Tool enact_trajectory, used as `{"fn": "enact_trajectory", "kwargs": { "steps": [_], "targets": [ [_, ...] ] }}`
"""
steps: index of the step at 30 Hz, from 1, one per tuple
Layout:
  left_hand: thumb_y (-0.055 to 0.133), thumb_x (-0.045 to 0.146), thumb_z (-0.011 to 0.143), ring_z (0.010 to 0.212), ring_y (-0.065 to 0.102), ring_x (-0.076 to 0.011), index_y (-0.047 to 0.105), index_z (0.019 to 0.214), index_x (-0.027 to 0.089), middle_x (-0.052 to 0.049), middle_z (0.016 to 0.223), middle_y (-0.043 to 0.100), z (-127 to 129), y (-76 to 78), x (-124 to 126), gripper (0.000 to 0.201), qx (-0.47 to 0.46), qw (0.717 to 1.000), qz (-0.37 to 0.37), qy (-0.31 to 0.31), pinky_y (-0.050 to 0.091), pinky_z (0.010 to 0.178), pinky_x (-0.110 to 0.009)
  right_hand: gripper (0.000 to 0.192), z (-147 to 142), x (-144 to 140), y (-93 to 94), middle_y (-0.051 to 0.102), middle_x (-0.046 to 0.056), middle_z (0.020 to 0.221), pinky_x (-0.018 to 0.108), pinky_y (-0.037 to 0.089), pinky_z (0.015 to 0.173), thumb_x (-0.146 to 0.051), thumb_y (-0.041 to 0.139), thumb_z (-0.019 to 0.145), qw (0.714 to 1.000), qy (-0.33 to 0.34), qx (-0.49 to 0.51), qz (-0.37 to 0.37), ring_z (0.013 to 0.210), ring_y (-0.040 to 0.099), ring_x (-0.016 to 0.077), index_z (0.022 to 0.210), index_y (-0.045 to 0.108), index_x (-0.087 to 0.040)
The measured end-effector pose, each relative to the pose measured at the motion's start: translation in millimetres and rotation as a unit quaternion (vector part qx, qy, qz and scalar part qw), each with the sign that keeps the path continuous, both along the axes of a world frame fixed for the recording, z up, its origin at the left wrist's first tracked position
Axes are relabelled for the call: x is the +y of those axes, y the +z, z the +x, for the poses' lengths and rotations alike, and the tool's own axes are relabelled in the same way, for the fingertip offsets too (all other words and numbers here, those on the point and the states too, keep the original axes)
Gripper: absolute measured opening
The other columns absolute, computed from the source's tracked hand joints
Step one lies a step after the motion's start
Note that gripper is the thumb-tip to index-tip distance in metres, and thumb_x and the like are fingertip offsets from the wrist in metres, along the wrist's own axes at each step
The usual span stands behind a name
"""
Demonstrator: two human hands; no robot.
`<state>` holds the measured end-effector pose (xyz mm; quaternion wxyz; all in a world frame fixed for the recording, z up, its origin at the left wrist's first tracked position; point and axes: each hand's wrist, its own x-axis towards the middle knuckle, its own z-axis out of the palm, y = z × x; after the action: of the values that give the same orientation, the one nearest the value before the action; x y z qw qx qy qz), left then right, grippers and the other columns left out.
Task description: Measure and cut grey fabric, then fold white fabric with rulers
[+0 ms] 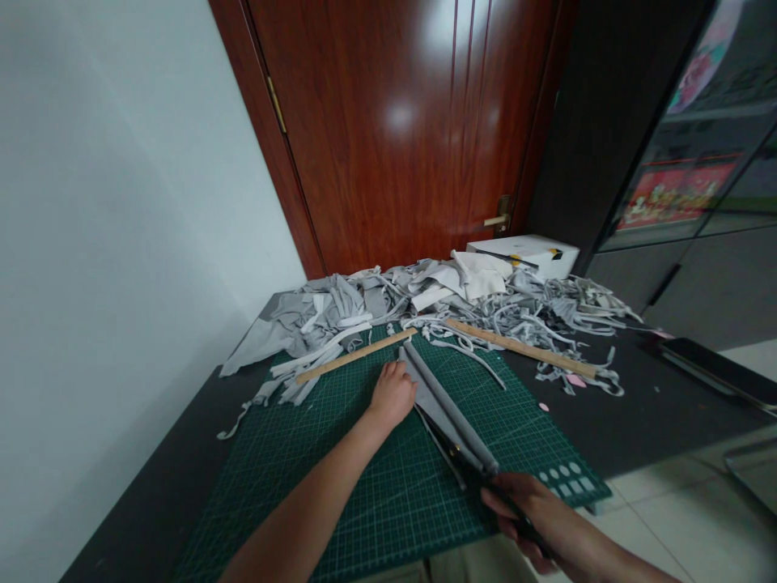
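A long piece of grey fabric, with a rolled or folded right edge, lies slantwise on the green cutting mat. My left hand is closed at the fabric's far left edge, fingers curled and partly hidden. My right hand grips black-handled scissors at the fabric's near end. Their blades point away from me along its left side, and a narrow strip hangs off to the left of the blades.
Wooden strips lie left and right on the mat's far part. Behind them spreads a heap of grey fabric scraps. A white box stands at the back right, and a black phone-like slab lies at the table's right edge.
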<state>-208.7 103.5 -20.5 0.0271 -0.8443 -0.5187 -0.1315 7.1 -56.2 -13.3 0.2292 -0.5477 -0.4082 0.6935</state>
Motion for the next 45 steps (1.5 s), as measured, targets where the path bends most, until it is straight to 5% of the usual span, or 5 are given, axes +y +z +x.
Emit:
{"fn": "enact_trajectory", "kwargs": {
  "steps": [7,12,28,45],
  "targets": [
    [0.046,0.014,0.089,0.13,0.04,-0.0226,0.066,0.111,0.022,-0.002,0.132,0.056,-19,2.6,18,0.031,0.021,0.991,-0.035,-0.129,0.03,0.111,-0.041,0.04,-2,1,7.8,0.043,-0.01,0.05,0.015,0.016,0.032,-0.054,0.062,0.071,1.0,-0.003,-0.012,-0.006,0.034,0.031,0.0019,0.067,0.04,-0.021],
    [0.038,0.01,0.091,0.13,0.043,-0.0196,0.06,0.123,0.016,-0.008,0.133,0.055,-33,-5.4,17,0.039,0.07,0.976,-0.051,-0.198,0.023,0.114,-0.041,0.039,-2,1,8.2,0.044,-0.01,0.05,0.016,0.013,0.032,-0.053,0.062,0.069,1.0,-0.003,-0.005,-0.009,0.033,0.03,0.0017,0.068,0.04,-0.021],
    [0.049,0.023,0.091,0.137,0.031,-0.0189,0.043,0.138,0.024,-0.007,0.147,0.037,-51,-18.2,11,0.047,-0.034,0.98,-0.144,-0.137,0.02,0.112,-0.048,0.035,3,6,7.2,0.043,-0.01,0.054,0.015,0.018,0.034,-0.049,0.062,0.072,0.999,-0.012,0.015,-0.048,0.037,0.031,0.0024,0.076,0.042,-0.022],
    [0.049,0.02,0.089,0.138,0.029,-0.0179,0.041,0.14,0.022,-0.007,0.147,0.036,-50,-16.3,8,0.051,-0.048,0.978,-0.146,-0.141,0.018,0.114,-0.047,0.046,-5,9,1.3,0.046,-0.009,0.055,0.015,0.022,0.03,-0.059,0.067,0.065,0.998,-0.026,0.047,-0.022,0.038,0.034,0.0026,0.071,0.043,-0.021]
  ]
}}
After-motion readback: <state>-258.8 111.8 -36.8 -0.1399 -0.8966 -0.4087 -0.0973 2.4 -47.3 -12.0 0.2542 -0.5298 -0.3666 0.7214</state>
